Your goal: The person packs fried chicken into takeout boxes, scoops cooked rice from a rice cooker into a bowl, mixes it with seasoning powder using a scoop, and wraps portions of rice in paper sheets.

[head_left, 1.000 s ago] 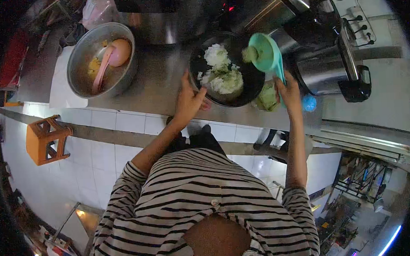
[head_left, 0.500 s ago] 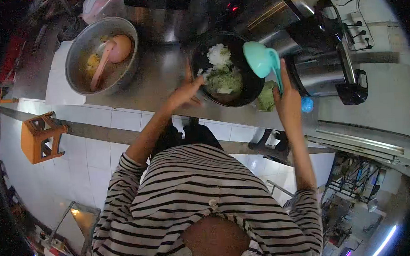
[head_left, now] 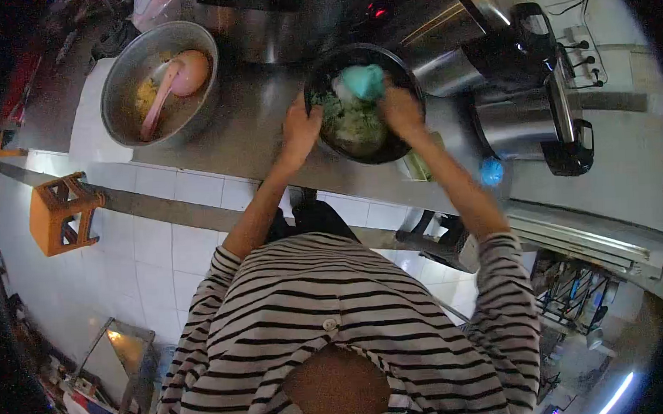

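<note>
Slantwise, turquoise ladle [head_left: 363, 82], cup forward-left; right fingers [head_left: 392, 104] clamped on it; left fingers [head_left: 313, 119] round black bowl [head_left: 401, 142] rim.

Head cam is riding on the wearer's head, looking forward and steeply down; striped shirt [head_left: 335, 288] is filling the near lower middle, left hand [head_left: 300, 133] and right hand [head_left: 403, 116] are showing farther off over the counter [head_left: 253, 114]; view is running very wide, bending edges, going black at corners, taking in tiled floor [head_left: 148, 215] too

Passage — counter [head_left: 250, 125] between metal pot [head_left: 194, 113] and black bowl [head_left: 327, 65] | In the way — left hand [head_left: 299, 132], steel cooker [head_left: 516, 121]
</note>
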Available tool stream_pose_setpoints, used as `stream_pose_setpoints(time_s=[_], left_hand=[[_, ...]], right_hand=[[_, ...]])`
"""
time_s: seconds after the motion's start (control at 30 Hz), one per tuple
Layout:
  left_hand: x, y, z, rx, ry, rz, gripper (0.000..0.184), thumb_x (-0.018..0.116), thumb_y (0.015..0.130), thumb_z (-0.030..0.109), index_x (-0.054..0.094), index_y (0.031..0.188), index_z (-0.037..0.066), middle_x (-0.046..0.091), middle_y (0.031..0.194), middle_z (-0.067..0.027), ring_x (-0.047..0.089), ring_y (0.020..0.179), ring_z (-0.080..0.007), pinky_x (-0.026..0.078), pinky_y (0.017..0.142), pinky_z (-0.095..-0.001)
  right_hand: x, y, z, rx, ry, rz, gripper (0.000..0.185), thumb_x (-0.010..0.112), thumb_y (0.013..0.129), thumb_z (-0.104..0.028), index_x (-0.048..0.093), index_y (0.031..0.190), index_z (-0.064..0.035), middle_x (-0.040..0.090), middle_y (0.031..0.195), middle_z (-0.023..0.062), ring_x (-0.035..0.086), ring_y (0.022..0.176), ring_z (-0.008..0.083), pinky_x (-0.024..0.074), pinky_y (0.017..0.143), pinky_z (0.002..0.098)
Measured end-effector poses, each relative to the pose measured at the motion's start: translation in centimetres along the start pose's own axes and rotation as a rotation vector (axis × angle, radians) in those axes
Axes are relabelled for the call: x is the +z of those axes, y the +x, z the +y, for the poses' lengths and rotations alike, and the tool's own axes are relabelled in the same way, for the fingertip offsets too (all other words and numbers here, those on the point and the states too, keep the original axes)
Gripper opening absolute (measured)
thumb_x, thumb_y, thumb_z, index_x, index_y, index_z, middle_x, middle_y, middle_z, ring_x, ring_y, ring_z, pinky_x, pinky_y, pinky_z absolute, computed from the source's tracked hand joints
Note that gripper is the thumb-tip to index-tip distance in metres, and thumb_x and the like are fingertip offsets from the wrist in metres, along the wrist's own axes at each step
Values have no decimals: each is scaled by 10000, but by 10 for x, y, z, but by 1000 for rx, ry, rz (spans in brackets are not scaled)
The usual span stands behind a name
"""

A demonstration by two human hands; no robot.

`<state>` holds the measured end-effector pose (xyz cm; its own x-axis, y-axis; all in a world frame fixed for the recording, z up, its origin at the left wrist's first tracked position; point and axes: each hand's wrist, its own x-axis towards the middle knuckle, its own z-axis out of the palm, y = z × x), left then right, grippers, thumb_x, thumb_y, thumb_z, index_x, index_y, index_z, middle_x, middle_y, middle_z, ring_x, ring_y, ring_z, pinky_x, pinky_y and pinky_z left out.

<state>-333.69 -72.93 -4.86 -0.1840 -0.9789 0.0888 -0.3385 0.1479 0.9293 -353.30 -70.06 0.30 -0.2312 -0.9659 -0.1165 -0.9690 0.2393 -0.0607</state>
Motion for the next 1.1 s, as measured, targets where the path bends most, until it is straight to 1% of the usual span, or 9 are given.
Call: stream_pose_setpoints(time_s=[0.17, 0.37, 0.47, 0.57, 0.67, 0.77, 0.83, 1.03, 1.1], left_hand=[[7, 6, 1, -26, -93, 141, 429, 488, 778, 91, 420, 1194, 13, 552, 965, -256, 530, 897, -397, 411, 776, -411], [1, 1, 6, 0, -73, 147, 402, 496, 784, 71, 439, 1176, 2, 556, 948, -260, 541, 891, -383, 417, 771, -389], [6, 2, 2, 49, -84, 165, 389, 497, 800, 85, 443, 1176, 4, 571, 914, -251, 570, 808, -335, 430, 717, -378], [0, 11, 5, -68, -128, 90, 391, 475, 852, 179, 433, 1181, -27, 573, 936, -244, 575, 683, -253, 441, 646, -367], [4, 5, 11, -157, -177, 117, 411, 447, 878, 243, 437, 1178, -37, 569, 959, -247, 573, 685, -243, 442, 651, -359], [16, 10, 18, -145, -249, 275, 439, 432, 887, 296, 448, 1172, -37, 569, 980, -240, 581, 777, -258, 436, 711, -348], [23, 9, 12, -169, -230, 308, 455, 431, 886, 320, 455, 1167, -37, 569, 997, -230, 577, 851, -272, 426, 760, -341], [18, 14, 18, -189, -263, 258, 449, 431, 884, 335, 493, 1130, -36, 583, 999, -199, 561, 912, -259, 411, 802, -339], [9, 20, 28, -218, -327, 212, 457, 442, 878, 342, 499, 1119, -41, 584, 993, -204, 560, 918, -251, 410, 802, -339]], right_hand=[[-75, -37, -53, -304, 2, -360, 576, 464, 717, -16, 321, 1276, -32, 570, 826, 260, 573, 792, 383, 453, 691, 457], [-49, -49, -46, -160, -158, -440, 531, 481, 744, -71, 345, 1257, -31, 567, 897, 242, 570, 824, 369, 449, 732, 446], [-35, -24, -13, -280, -14, -325, 525, 465, 761, -85, 334, 1267, -31, 560, 884, 261, 568, 826, 368, 450, 732, 443], [-58, 0, -6, -162, -69, -146, 443, 453, 763, -77, 396, 1196, -6, 569, 831, 258, 583, 739, 365, 467, 668, 442], [-60, 32, 19, -167, -107, -324, 311, 470, 792, -128, 453, 1077, -6, 584, 741, 206, 593, 601, 299, 485, 565, 406], [-31, 33, 61, 53, 209, -852, 240, 483, 814, -183, 462, 976, -7, 576, 680, 137, 571, 509, 216, 477, 477, 359], [-66, 5, 31, 523, 544, -1096, 287, 491, 826, -222, 460, 1014, -7, 559, 662, 101, 554, 505, 168, 470, 476, 350], [-44, -49, -34, -65, 306, -452, 429, 527, 763, -106, 412, 1162, 4, 564, 708, 221, 567, 549, 301, 472, 530, 387], [-23, -43, -48, -89, 98, -325, 491, 522, 750, -74, 371, 1211, 7, 561, 735, 240, 574, 634, 343, 474, 574, 396]])
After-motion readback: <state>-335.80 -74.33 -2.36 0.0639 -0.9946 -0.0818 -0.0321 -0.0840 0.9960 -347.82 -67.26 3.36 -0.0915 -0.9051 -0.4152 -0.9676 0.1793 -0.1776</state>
